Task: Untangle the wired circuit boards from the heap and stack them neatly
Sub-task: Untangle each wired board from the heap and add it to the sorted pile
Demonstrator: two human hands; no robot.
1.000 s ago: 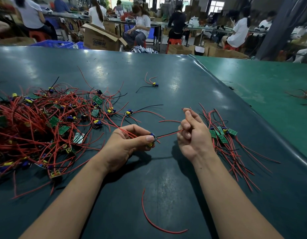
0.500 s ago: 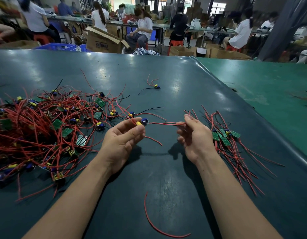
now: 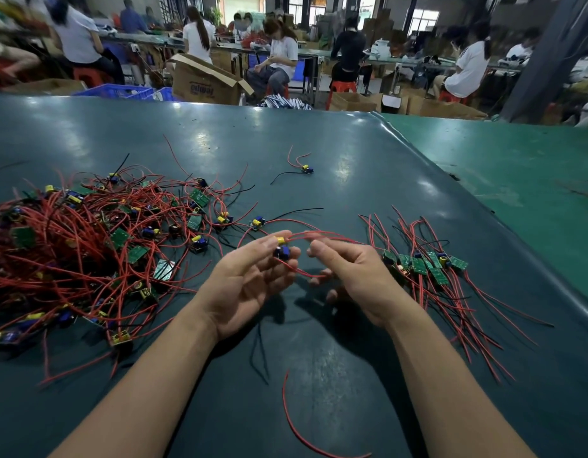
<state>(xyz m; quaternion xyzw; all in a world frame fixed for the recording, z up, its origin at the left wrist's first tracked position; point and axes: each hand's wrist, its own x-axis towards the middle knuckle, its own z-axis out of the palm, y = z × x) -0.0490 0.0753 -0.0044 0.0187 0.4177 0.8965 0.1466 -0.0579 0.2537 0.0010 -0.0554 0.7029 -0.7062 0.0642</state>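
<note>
A small wired board [image 3: 281,247] sits pinched at the left hand [image 3: 249,282] fingertips; right hand [image 3: 355,276] grips its red wires [image 3: 322,235] alongside

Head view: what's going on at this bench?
A person is sorting small green circuit boards with red wires. The left hand holds one board with blue and yellow parts, and the right hand pinches its red wires. A tangled heap of boards lies to the left, a tidier stack of boards to the right, on the dark green table.

The heap [image 3: 87,246] lies left, the stack [image 3: 425,262] right, both hands [image 3: 249,279] between, on the table [image 3: 352,166].
</note>
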